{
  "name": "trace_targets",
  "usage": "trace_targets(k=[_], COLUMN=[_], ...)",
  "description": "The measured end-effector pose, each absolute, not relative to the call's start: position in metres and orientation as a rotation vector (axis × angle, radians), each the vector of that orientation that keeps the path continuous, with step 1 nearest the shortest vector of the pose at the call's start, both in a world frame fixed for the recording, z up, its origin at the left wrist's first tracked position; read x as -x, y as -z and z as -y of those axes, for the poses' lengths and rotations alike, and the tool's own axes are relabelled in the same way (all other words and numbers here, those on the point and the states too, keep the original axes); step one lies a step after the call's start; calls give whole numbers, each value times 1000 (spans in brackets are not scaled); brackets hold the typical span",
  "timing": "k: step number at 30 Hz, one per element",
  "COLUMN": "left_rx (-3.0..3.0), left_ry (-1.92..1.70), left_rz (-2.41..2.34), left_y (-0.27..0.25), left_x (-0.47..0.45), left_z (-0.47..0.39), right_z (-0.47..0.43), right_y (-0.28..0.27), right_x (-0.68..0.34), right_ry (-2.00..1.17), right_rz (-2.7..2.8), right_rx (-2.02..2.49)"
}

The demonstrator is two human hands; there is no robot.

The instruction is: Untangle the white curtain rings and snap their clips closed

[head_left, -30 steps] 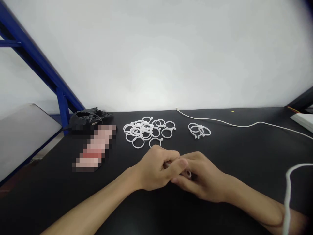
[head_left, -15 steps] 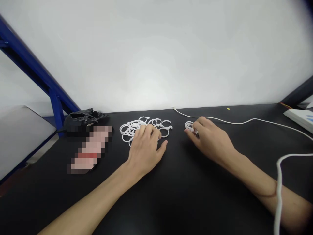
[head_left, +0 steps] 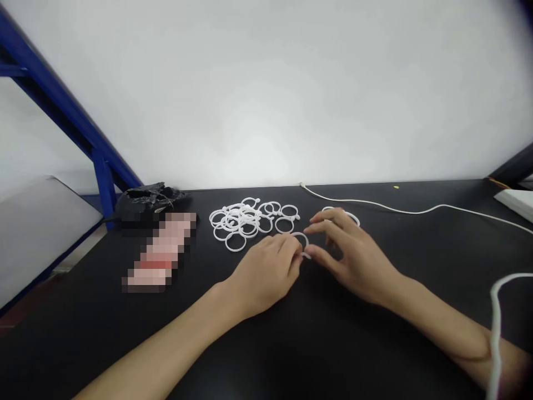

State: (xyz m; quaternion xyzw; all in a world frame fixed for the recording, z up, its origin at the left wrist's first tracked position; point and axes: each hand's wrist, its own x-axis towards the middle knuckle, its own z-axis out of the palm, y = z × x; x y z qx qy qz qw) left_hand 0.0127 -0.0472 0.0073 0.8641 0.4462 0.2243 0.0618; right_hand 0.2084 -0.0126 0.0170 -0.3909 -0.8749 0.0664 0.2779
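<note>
From my remote post I look through the head-worn camera at two bare hands meeting over a black desk (head_left: 312,355). My left hand (head_left: 266,272), knuckles up, pinches a white ring (head_left: 307,240) between curled fingers; the ring's far side juts out to the right, just above the desk, its near side hidden by the fingertips. My right hand (head_left: 352,253) faces it with thumb and fingers parted, their tips close to the ring's exposed edge; whether they touch it I cannot tell.

Behind my left hand lies a loose heap of white rings (head_left: 241,214), many overlapping, each of several bearing a small knob on its rim. A smaller group of rings (head_left: 355,218) lies just beyond my right hand, which partly covers it.

Toward the back, a thin white cable (head_left: 410,213) runs across the desk to the right, near a yellow scrap (head_left: 396,187) by the pale wall (head_left: 266,100). A thicker white cord (head_left: 495,328) hangs in front of my right forearm. On the left, a crumpled black bag (head_left: 139,205) sits beside a blue frame (head_left: 54,100), with a pink object (head_left: 166,244), blurred into blocks, lying nearer to me.
</note>
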Motion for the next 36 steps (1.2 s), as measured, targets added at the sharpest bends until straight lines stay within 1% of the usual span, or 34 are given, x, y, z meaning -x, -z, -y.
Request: trace_targets(k=[2,5,10,13,20,32,36], left_rx=[-2523,-2414,-2326,-2319,-2407,-2381,-2373], left_ry=[-637,-591,-747,-762,-655,-894,-958], left_rz=[-1264,-1229,-1133,-1107,-976,-876,-852], left_y=[-7,-5,-4,-3,-8,-14,-16], left_x=[-13,-12,-10,-10,-9,-11,-13], left_z=[49,49,48,48,54,54,54], right_z=[17,21,22,24,29,33,34], right_y=[-15,-13,-15,-16,-19,-21,-22], right_x=[-204,-201,-202,-202,-200,-197,-197], right_ry=[-430,-606,-710,-776,-970,-1139,-1149], right_rz=[2369,2340,2364,2426,2511,2405,2388], right_rx=[1011,1023,1040,1048,806,550,518])
